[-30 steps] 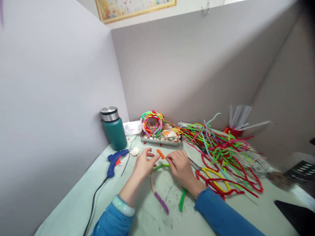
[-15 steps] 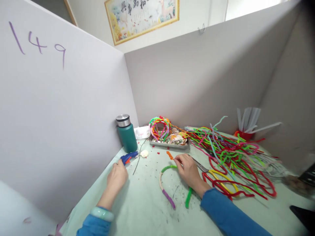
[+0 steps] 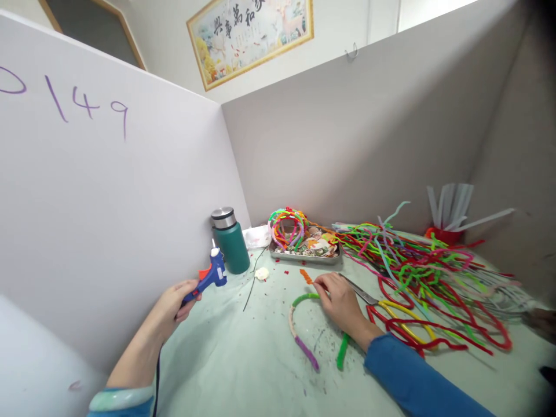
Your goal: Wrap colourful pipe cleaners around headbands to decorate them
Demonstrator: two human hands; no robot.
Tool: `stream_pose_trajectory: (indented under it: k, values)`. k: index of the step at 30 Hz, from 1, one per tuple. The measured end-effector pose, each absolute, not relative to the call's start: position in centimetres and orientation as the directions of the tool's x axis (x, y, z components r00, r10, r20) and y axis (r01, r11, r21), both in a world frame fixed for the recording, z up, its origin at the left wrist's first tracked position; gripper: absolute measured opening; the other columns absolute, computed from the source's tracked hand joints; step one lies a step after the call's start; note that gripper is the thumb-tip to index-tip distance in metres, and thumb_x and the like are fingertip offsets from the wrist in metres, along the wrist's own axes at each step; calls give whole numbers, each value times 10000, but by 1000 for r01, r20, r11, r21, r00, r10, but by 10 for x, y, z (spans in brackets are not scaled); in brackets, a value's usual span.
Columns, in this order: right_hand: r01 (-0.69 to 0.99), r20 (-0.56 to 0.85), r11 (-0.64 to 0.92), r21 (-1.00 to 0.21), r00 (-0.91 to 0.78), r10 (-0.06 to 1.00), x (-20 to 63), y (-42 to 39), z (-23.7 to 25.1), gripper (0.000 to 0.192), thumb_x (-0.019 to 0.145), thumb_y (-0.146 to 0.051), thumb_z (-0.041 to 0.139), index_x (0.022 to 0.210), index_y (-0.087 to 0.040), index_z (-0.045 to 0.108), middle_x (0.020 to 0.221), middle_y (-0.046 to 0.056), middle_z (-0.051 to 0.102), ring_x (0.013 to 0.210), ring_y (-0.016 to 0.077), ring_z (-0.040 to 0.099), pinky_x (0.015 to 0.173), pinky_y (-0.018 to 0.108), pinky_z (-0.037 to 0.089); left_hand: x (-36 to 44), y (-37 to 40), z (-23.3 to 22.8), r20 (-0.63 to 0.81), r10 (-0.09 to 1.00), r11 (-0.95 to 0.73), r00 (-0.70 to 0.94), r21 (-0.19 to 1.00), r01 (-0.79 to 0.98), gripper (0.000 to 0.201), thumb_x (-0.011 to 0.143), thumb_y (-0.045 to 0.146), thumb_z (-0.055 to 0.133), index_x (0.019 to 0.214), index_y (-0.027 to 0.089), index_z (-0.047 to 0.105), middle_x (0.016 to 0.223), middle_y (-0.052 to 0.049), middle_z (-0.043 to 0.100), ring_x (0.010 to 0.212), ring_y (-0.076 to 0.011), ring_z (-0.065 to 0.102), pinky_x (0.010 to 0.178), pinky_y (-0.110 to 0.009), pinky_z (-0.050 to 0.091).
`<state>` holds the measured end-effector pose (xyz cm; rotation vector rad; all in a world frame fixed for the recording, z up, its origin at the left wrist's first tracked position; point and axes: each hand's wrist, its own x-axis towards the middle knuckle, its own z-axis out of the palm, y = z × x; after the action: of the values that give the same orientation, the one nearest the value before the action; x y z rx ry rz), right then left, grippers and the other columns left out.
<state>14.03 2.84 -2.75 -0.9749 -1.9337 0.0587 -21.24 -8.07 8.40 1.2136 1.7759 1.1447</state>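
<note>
A blue hot-glue gun (image 3: 211, 273) is raised clear of the pale green table (image 3: 243, 370), its nozzle pointing up, near the white partition on the left that bears the handwritten number 149 (image 3: 89, 107). The person's left hand (image 3: 171, 304) is wrapped closed around the gun's grip, and the black cord (image 3: 157, 376) hangs down past the wrist, which wears a pale jade-coloured bangle (image 3: 121, 398).

On the table to the right lies a headband (image 3: 304, 341) partly wound in green and purple pipe cleaner, curved open toward the person. The right hand (image 3: 343, 301), in a blue sleeve, rests at the top of the band, its fingertips pinched on a short orange pipe-cleaner piece (image 3: 306, 276) at the green end.

Just right of that hand lie scissors (image 3: 391, 307) with red and yellow handles, and beyond them a loose heap of pipe cleaners (image 3: 425, 272) in red, green, pink and yellow spreads across the table. Behind the hands stand a teal flask (image 3: 230, 240) with a steel cap and a metal tray (image 3: 304, 252) holding finished wrapped headbands and small decorations. A red cup (image 3: 443, 234) of clear sticks stands in the far right corner. A framed picture (image 3: 252, 32) hangs on the wall above the partitions.
</note>
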Motion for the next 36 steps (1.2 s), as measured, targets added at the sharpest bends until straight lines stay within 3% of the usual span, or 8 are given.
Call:
stream_pose_trajectory:
  k: [4,9,12,15,21,29,36]
  values:
    - [603,716,683,-412,-250,652,140,26,-25,98,850,-169,483,770,-177,539,757,38,594,737,189,515,706,308,362,-215,-71,83,-251,934,313,-255,918,243,480,726,598,476,505,172,469,314,109,208,302,-31,96,334,-191,103]
    - [599,701,679,-423,-258,665,140,26,-25,97,855,-174,481,775,-178,536,759,38,584,739,190,512,705,309,366,-207,-52,53,-333,905,399,-263,879,261,510,642,655,546,553,155,503,364,88,348,300,-18,111,336,-193,69]
    - [589,698,680,-436,-256,669,140,27,-26,95,858,-179,482,778,-178,534,757,35,579,742,191,511,702,308,370,-204,-50,38,-340,909,397,-242,884,248,514,625,648,579,670,136,568,466,50,477,322,-24,212,340,-183,109]
    - [578,695,682,-449,-254,673,139,29,-27,88,858,-178,481,789,-178,535,762,35,576,742,190,512,698,307,374,-208,-54,32,-368,915,395,-164,899,188,480,647,585,621,791,127,603,531,33,519,377,-43,334,347,-175,170]
    - [572,681,677,-463,-260,685,138,30,-29,87,859,-181,482,796,-180,542,767,40,577,749,193,513,703,312,377,-219,-58,31,-366,929,369,-53,928,59,394,644,342,722,946,123,595,875,-62,642,508,-49,469,384,-161,266]
    - [578,671,670,-465,-264,693,138,29,-29,81,852,-183,491,792,-181,545,766,39,577,747,194,516,700,311,380,-224,-55,27,-359,933,357,19,931,72,321,684,269,692,951,115,601,924,-75,630,554,-61,491,423,-164,306]
    - [577,673,677,-457,-273,687,137,31,-29,86,854,-183,482,799,-183,548,770,41,585,759,198,520,707,315,381,-218,-60,31,-346,938,344,16,935,89,293,654,282,705,878,107,632,715,-21,587,539,-65,462,434,-170,304]
